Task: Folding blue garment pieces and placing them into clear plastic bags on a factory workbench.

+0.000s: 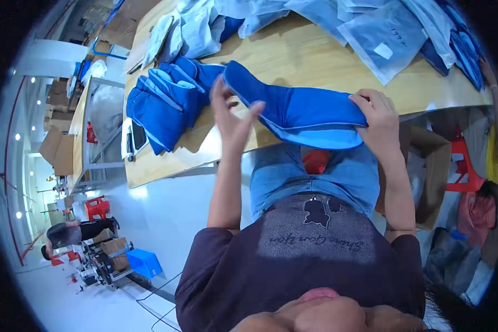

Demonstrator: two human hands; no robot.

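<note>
A blue padded fabric piece with a light blue lining and pale piping stretches across the front edge of the table, above my lap. I cannot tell what kind of article it is. Its right end is pinched in my right hand, thumb and fingers closed over the edge. My left hand is beside its raised left end, fingers and thumb spread apart; the fingertips meet or nearly meet the edge. Left of that hand lies a heap of similar blue fabric pieces, loosely folded over each other.
Clear plastic bags with fabric in them cover the far side of the wooden table. A dark phone-like device lies by the left edge. Below on the right are a cardboard box and a red stool. Another person is farther left.
</note>
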